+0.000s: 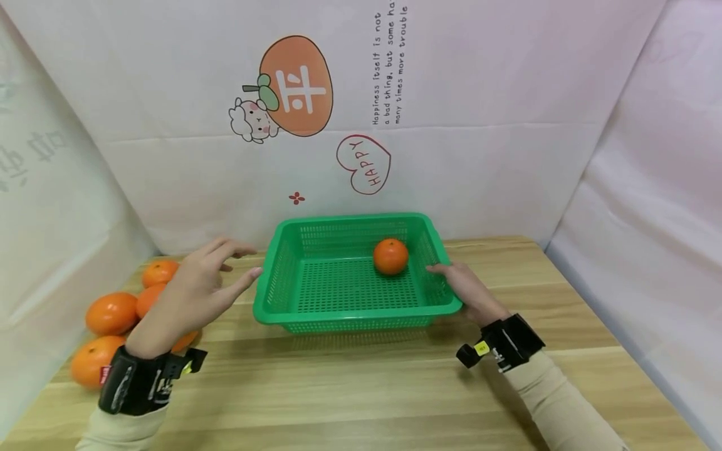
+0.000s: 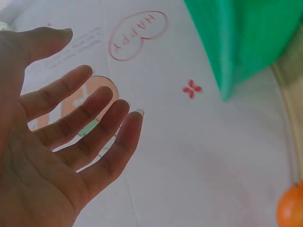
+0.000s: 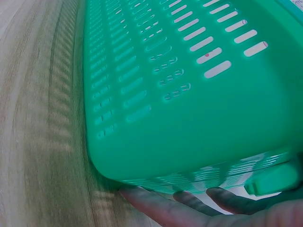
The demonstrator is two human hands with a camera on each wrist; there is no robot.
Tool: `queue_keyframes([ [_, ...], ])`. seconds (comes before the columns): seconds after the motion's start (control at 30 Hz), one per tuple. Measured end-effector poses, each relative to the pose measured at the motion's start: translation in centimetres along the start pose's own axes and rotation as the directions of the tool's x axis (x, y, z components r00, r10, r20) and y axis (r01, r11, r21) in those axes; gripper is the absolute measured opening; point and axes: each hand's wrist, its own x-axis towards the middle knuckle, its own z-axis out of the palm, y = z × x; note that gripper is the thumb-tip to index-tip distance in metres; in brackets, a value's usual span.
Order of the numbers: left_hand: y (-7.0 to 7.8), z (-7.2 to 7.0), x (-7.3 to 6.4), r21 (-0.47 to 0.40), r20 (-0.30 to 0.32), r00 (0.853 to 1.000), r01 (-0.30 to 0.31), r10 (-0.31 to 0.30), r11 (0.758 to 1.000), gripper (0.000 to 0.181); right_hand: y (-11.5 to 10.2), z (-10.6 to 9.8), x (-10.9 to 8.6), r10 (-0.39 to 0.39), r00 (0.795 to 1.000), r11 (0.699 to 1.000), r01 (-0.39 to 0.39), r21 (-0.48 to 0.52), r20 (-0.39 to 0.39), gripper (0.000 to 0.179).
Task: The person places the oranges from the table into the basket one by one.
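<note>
A green plastic basket with slotted walls stands on the wooden table, and one orange lies in its right half. My right hand grips the basket's right end, its thumb over the rim. In the right wrist view, fingers of that hand lie along the outside of the end wall. My left hand hangs in the air left of the basket, holding nothing. Its fingers are spread and slightly bent in the left wrist view, palm showing. Below and behind it, several oranges are grouped on the table, partly hidden by the hand and wrist.
A white printed cloth rises behind the basket, close to its back rim. More white cloth closes off the right side, and another sheet the left. Bare wooden tabletop runs in front of the basket.
</note>
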Motion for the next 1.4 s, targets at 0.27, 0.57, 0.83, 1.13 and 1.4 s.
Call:
queue_keyframes([
  [0.27,-2.2,-0.8,-2.4,0.057,0.069,0.994,0.083,-0.087,0.995,0.034,0.1,0.0,0.1,0.005,1.0,1.0,-0.005,-0.009,-0.005,0.068],
  [0.57,-4.9,-1.0,-4.5,0.122,0.115,0.981,0.143,-0.157,0.982,0.03,0.0,-0.1,0.1,0.003,1.0,1.0,-0.003,-0.021,-0.013,0.069],
  [0.83,-6.7,-1.3,-6.0,0.157,0.293,0.884,0.331,-0.363,0.931,0.048,0.1,0.1,0.2,0.0,1.0,1.0,0.0,-0.011,-0.005,0.068],
  [1.13,-7.7,-1.4,-6.3,0.224,0.321,0.833,0.395,-0.45,0.891,0.045,0.0,0.0,0.2,-0.001,1.0,1.0,0.001,-0.013,-0.002,0.067],
  [1.4,-8.7,-1.7,-6.9,0.317,0.385,0.742,0.451,-0.548,0.834,0.053,0.0,0.1,0.3,-0.006,1.0,1.0,0.006,-0.018,-0.005,0.068],
])
